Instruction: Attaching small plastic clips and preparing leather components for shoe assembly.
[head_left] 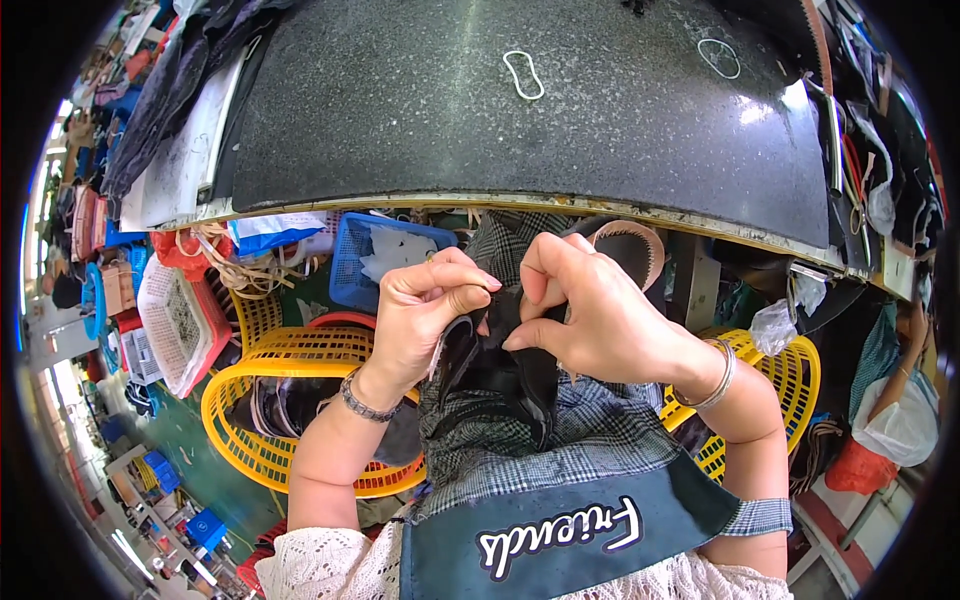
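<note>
Above my lap I hold a soft black piece (497,352) with folded edges, which looks like a shoe upper. My left hand (425,310) is closed, thumb and forefinger pinching its upper left edge. On the other side my right hand (605,315) is closed too, with bent fingers and thumb at the piece's upper right edge. The fingertips of both hands are a short way apart. Below them lies my checked apron (600,420). What is under the right fingers is partly hidden.
Ahead stands a black-topped table (430,130) bearing a white rubber band (512,72) and a second thin loop (701,50). Yellow baskets (225,415) flank me, the left one holding dark pieces. Under the table sits a blue basket (345,280); a white-and-pink basket (180,320) is leftward.
</note>
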